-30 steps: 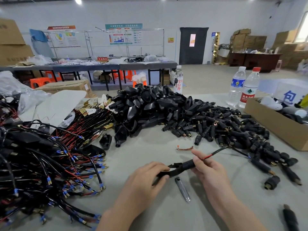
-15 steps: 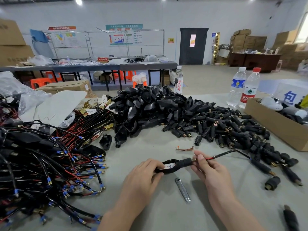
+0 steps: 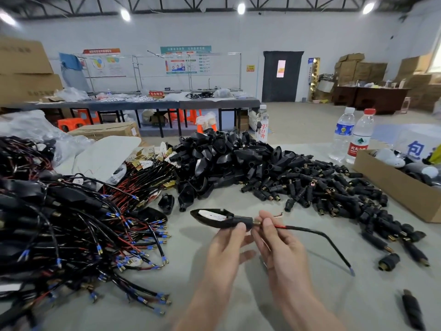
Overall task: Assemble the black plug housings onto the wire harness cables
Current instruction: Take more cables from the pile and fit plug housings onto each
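The left of the frame is filled by a tangled heap of wire harnesses (image 3: 71,235), black sheathed leads with red strands and blue-sleeved terminals, lying on the grey table (image 3: 238,302); a pale plastic bag (image 3: 105,158) lies behind it, toward the upper left. At centre, further back on the table, a mound of loose black housings (image 3: 222,161) is piled up, hollow teardrop shells with round necks; to its right spreads a lower pile of small black barrel connectors (image 3: 322,185) with brass ends.

In front of the mound, at centre frame, the plug housing (image 3: 214,218) is held above the table; it is a glossy black teardrop shell lying level, pointed end to the left, open side up with a pale insert showing inside, and narrowing on the right into a round neck with a brass tip. The left hand (image 3: 226,254) holds it from below at the neck, fingers curled up round it, one fingertip (image 3: 241,226) resting on the neck. Just beside it, the right hand (image 3: 279,249) pinches the cable (image 3: 317,235) right where it leaves the brass tip; there the bare red and black leads show, then the black sheath arcs right and down to a blue-tipped end near the table.

Further right stand two clear water bottles (image 3: 342,134); an open cardboard box (image 3: 393,187) sits at the right edge.
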Demonstrator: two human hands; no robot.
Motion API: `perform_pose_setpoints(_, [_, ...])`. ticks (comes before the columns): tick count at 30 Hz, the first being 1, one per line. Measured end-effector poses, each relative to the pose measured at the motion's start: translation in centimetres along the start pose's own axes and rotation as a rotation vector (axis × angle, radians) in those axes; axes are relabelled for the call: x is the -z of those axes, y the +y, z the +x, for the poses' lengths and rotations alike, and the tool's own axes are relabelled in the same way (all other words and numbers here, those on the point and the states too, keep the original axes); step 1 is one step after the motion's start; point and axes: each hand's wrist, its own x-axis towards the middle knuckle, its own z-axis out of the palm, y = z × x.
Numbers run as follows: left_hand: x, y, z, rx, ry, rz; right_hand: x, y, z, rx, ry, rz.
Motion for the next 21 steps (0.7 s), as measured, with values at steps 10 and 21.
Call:
perform_pose_setpoints(10, [6.7,6.5,-2.1,-0.207,0.374,0.065,-7.8,3.0,-5.7,0.007,-0.464,-0.452])
perform_pose_setpoints(21, [23.1,23.9,3.5,-0.305,0.831,0.423,-11.5,3.2,-7.2,-0.066,-0.62,-0.587])
